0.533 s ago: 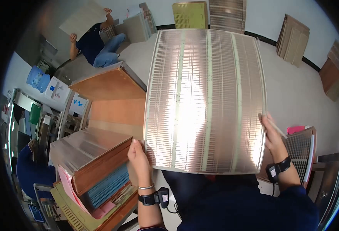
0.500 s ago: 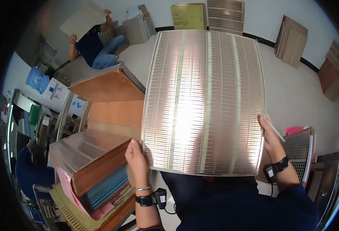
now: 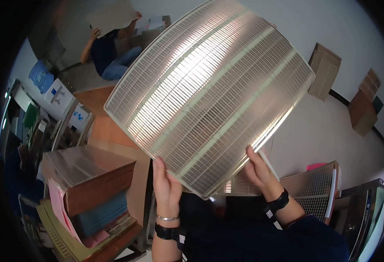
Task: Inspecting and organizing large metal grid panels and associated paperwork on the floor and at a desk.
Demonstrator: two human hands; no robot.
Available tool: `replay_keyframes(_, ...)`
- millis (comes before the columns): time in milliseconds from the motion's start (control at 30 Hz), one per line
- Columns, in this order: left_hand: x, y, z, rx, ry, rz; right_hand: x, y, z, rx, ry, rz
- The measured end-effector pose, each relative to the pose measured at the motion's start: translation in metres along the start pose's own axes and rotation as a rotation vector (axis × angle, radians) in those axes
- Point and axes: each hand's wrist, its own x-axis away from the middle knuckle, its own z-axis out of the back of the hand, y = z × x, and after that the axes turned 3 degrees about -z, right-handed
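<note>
A large thin panel (image 3: 227, 94), see-through in places, fills the middle of the view. It carries fine coppery metallic lines crossed by pale green bands, and bright light glares off it. My left hand (image 3: 166, 185) grips its lower left edge, the thumb on the front face. My right hand (image 3: 259, 170) is closed on the lower right edge. A slim pale stick (image 3: 269, 165), perhaps a pen, juts out beside the right hand's fingers. The panel is tilted, with its top leaning right. Behind its lower corner, another grid-patterned sheet (image 3: 240, 185) partly shows.
To the left, a stack of brown, blue and pink sheets (image 3: 100, 196) lies under clear film, beside an orange-brown board (image 3: 109, 131). A gridded panel (image 3: 309, 192) leans at lower right. Cardboard (image 3: 326, 72) stands against the wall. Far left, a person (image 3: 109, 52) holds up a sheet.
The panel has turned clockwise and risen, its top swinging right. My right hand has moved left and down, nearer my left hand. The view has shifted slightly.
</note>
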Motion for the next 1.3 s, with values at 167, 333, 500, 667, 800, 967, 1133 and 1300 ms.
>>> replay_keyframes(167,-0.002,0.022,0.022,-0.175,0.137,-0.073,-0.015,-0.051,0.047,-0.14,0.051,0.113)
replay_keyframes(333,0.004,0.038,0.054,-0.247,0.246,-0.048,-0.018,-0.115,0.108,-0.017,0.187,0.299)
replay_keyframes(500,0.004,0.039,0.061,-0.237,0.247,-0.053,-0.007,-0.12,0.123,0.092,0.276,0.235)
replay_keyframes(667,0.004,0.042,0.061,-0.213,0.304,-0.063,-0.007,-0.114,0.137,0.091,0.272,0.173)
replay_keyframes(800,0.005,0.042,0.067,-0.28,0.307,-0.111,-0.004,-0.107,0.13,0.053,0.332,0.157)
replay_keyframes(967,0.015,0.051,0.075,-0.456,0.317,-0.222,0.011,-0.11,0.149,0.078,0.246,-0.037)
replay_keyframes(1133,0.022,0.057,0.095,-0.507,0.277,-0.259,0.021,-0.121,0.141,0.683,0.255,-0.054)
replay_keyframes(1300,0.024,0.065,0.118,-0.523,0.246,-0.302,0.019,-0.126,0.088,0.807,0.184,-0.026)
